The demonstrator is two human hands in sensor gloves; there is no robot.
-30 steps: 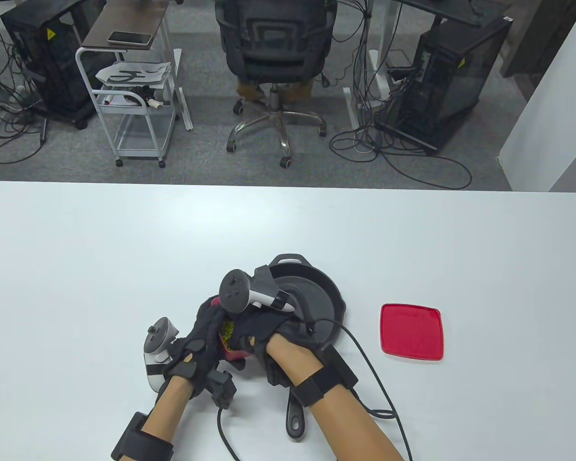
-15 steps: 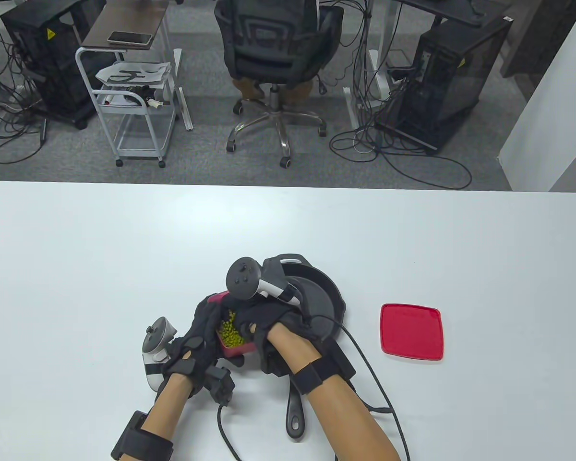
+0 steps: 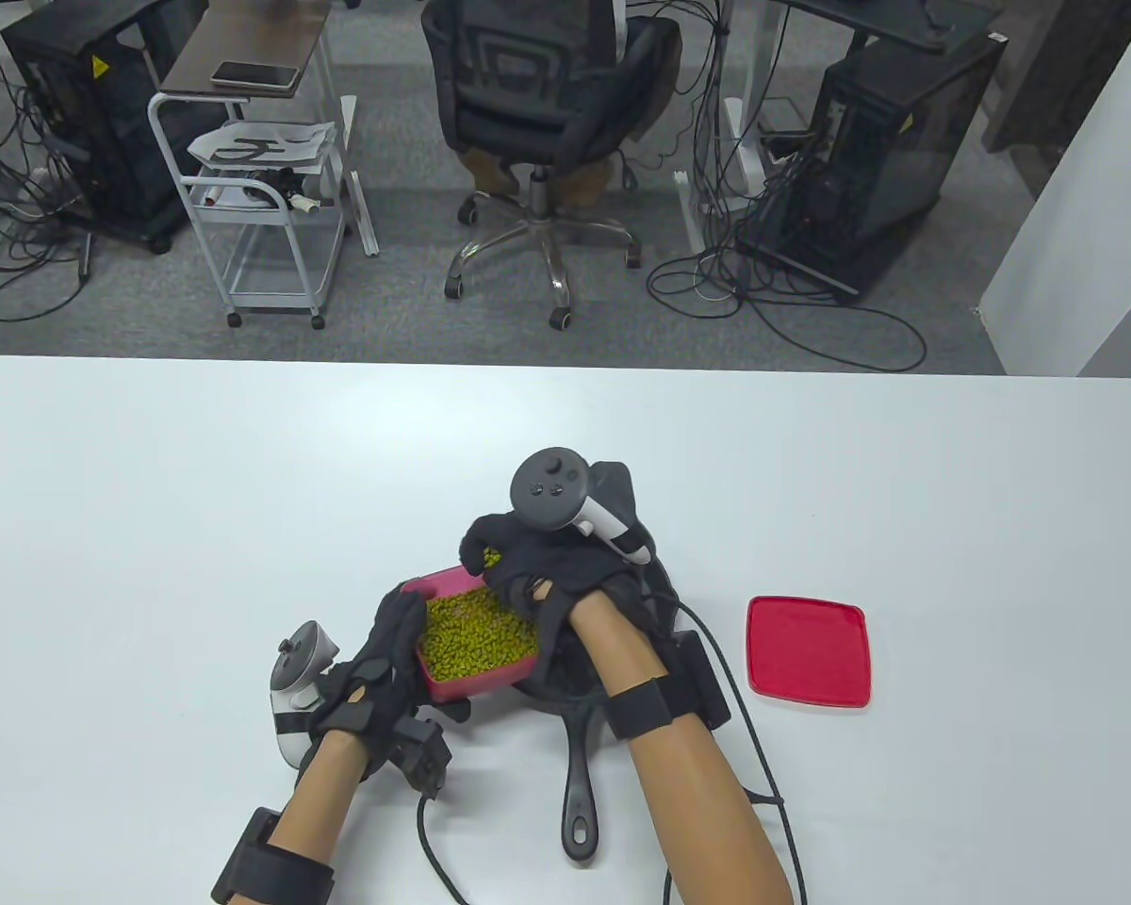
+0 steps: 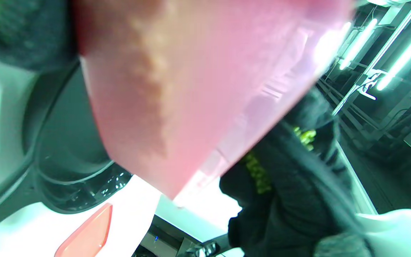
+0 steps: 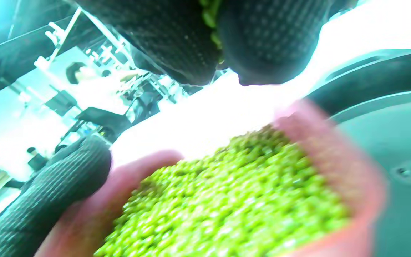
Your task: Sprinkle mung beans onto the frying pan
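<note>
My left hand (image 3: 398, 633) grips the left wall of a pink container (image 3: 452, 693) full of green mung beans (image 3: 476, 639), held over the near-left part of the black frying pan (image 3: 580, 754). My right hand (image 3: 486, 556) is raised over the container's far edge and pinches a few beans between its fingertips (image 5: 194, 46). The right wrist view shows the beans (image 5: 227, 203) below and the pan (image 5: 391, 117) to the right. The left wrist view shows the container's underside (image 4: 191, 89) and the pan (image 4: 66, 160). My right arm hides most of the pan.
The container's red lid (image 3: 809, 650) lies flat on the white table (image 3: 198, 490) to the right of the pan; it also shows in the left wrist view (image 4: 87, 233). Glove cables trail toward the front edge. The pan handle points at me.
My right hand has come up out of the container and moved away from me with a pinch of beans. The beans in the container now show fully. My left hand has barely moved.
</note>
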